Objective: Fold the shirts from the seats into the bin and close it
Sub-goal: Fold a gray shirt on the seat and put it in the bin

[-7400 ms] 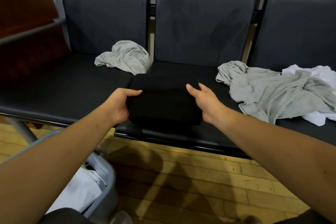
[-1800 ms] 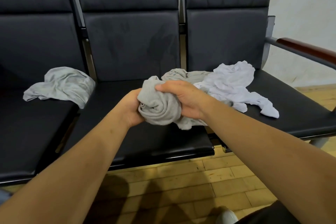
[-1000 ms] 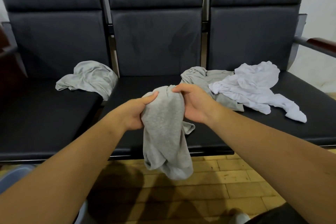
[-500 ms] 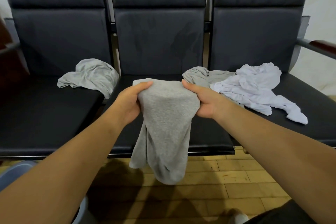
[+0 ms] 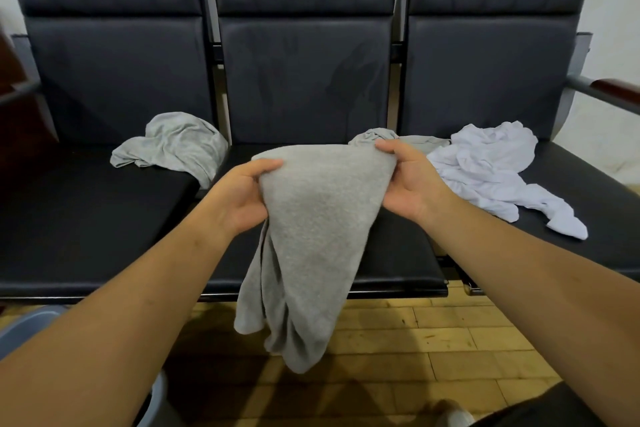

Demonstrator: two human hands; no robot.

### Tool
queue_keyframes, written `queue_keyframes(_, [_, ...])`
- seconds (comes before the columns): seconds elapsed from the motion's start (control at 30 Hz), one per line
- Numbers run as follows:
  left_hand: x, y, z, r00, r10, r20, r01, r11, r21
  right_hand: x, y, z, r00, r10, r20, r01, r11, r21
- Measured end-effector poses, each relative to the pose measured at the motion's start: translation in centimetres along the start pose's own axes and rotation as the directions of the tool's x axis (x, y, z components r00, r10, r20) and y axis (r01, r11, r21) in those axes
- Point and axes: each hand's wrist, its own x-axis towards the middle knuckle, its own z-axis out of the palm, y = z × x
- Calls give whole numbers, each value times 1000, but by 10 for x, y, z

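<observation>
Since the grey shirt hangs bunched from its top edge at the centre of the frame, the step in hand looks to be opening it out for folding. It should go best if the hands draw apart along that edge until the cloth hangs flat and find the shoulders or the hem. The shirt can then be laid on the middle seat behind it before any fold is made, since a fold started on bunched cloth would likely come out lumpy. The left hand grips the left end, thumb on top and fingers curled under. The right hand pinches the right end, thumb over the edge and fingers behind. The shirt's tail hangs past the seat's front edge, above the wooden floor. A crumpled grey shirt lies at centre left, and another grey one and a white shirt lie right of centre. Only a rim of the bin shows at lower left.
</observation>
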Motion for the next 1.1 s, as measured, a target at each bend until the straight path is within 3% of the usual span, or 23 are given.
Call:
queue_keyframes(0.1, [-3, 4, -1, 998, -58, 39, 59, 998, -21, -1, -7, -3, 997, -31, 70, 31, 1000, -2])
queue_keyframes(0.2, [-1, 7, -8, 998, -62, 30, 62, 998, -9, 4, -14, -17, 998, -35, 51, 40, 994, -106])
queue_keyframes(0.27, [1, 7, -16, 1000, -6, -19, 5, 998, -63, 7, -14, -25, 1000, -18, 16, 21, 966, -258])
queue_keyframes(0.4, [6, 9, -36, 990, 57, -129, -86, 971, -223, 10, -15, -36, 991, -70, -114, -11, 807, -591])
queue_keyframes(0.53, [13, 12, -52, 958, 95, -270, -181, 932, -313, 8, -21, -41, 986, -84, -143, -3, 853, -522])
queue_keyframes(0.67, [14, 12, -61, 905, 180, -385, -325, 878, -352, 8, -22, -38, 937, -301, -176, 179, 849, -498])
queue_keyframes(0.73, [12, 13, -60, 911, 229, -343, -352, 865, -358, 7, -27, -33, 877, -460, -140, 354, 814, -460])
queue_keyframes(0.8, [9, 18, -57, 932, 252, -262, -331, 887, -322, 10, -31, -28, 839, -516, -170, 424, 818, -389])
queue_keyframes(0.83, [8, 19, -55, 937, 255, -239, -315, 911, -267, 11, -31, -25, 863, -459, -211, 372, 860, -349])
queue_keyframes(0.9, [9, 19, -57, 939, 239, -248, -283, 946, -157, 10, -25, -22, 966, -93, -241, 13, 949, -314])
queue_keyframes(0.97, [7, 18, -59, 928, 220, -302, -260, 960, -102, 5, -17, -23, 938, 223, -265, -311, 878, -363])
queue_keyframes(1.03, [2, 20, -57, 915, 221, -337, -244, 969, -27, 2, -18, -23, 911, 277, -305, -385, 838, -387])
queue_keyframes(1.1, [-2, 23, -57, 912, 238, -333, -233, 971, 56, 1, -23, -19, 921, 163, -354, -320, 835, -447])
